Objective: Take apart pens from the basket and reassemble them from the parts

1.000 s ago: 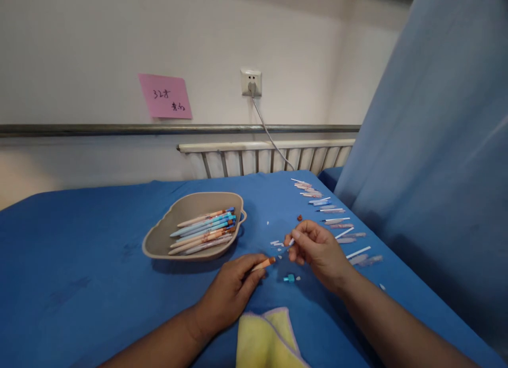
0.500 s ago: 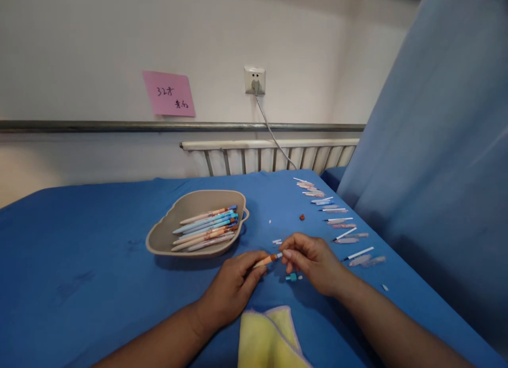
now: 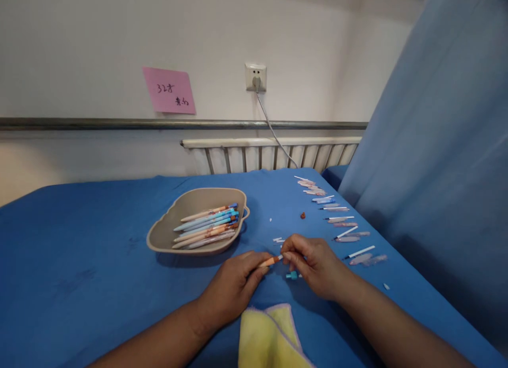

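Between thumb and fingers, my left hand (image 3: 237, 277) holds the barrel of an orange pen (image 3: 270, 261). My right hand (image 3: 311, 262) pinches the small white tip at the pen's right end; part of that tip is hidden by the fingers. Below the right hand lies a small teal pen part (image 3: 292, 275), with a whitish bit partly covered beside it. A few short white pieces (image 3: 278, 240) rest just behind the right hand. To the left, a beige basket (image 3: 159, 246) holds several pens (image 3: 208, 227) in orange, blue and pale colours.
Pen refills and barrel parts (image 3: 349, 235) lie in small groups along the right side of the blue-covered bed (image 3: 99, 288). A brown cap-like piece (image 3: 302, 215) sits behind my right hand. A yellow cloth (image 3: 270, 336) lies in front. A blue curtain (image 3: 436, 145) hangs at right.
Both hands keep hold of the pen. Less of the white tip shows between the pen and my right fingers, and the view has shifted slightly.
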`<action>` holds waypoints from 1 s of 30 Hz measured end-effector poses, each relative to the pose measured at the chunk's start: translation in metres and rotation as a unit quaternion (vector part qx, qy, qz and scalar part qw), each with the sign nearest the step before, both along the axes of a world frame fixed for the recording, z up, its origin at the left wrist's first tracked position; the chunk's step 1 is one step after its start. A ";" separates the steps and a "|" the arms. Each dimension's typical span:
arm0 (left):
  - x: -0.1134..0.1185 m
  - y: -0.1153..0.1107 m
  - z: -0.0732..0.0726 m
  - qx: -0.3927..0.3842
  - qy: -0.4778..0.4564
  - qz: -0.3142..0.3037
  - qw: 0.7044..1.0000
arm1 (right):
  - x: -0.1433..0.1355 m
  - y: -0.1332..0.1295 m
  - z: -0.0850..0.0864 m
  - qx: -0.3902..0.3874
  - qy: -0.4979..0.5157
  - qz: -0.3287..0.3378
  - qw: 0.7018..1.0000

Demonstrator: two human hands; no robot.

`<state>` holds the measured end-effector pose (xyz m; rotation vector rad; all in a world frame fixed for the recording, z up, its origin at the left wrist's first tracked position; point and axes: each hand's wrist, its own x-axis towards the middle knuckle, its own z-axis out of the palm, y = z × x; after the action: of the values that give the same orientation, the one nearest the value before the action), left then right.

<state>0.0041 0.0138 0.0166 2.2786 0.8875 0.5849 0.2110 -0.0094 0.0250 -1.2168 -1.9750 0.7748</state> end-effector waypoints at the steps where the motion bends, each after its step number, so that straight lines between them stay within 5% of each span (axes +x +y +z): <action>1: 0.000 0.000 0.001 -0.001 0.001 -0.003 1.000 | 0.000 0.000 0.000 0.001 -0.004 0.002 1.000; 19: 0.002 -0.003 0.003 -0.006 -0.015 0.003 1.000 | -0.003 -0.002 -0.003 0.028 -0.043 -0.003 0.999; 23: 0.003 -0.003 0.007 -0.021 -0.019 0.006 1.000 | -0.010 0.001 -0.009 -0.058 0.086 -0.017 0.994; 26: 0.003 -0.003 0.010 -0.038 -0.024 0.003 0.999 | -0.015 0.005 -0.014 -0.155 0.230 -0.034 0.960; 30: 0.003 -0.005 0.011 -0.061 -0.041 0.003 0.997 | -0.018 0.007 -0.013 -0.205 0.301 -0.041 0.931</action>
<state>0.0071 0.0084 0.0272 2.1280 0.8657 0.6061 0.1925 -0.0024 0.0118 -1.0993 -1.2878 1.3755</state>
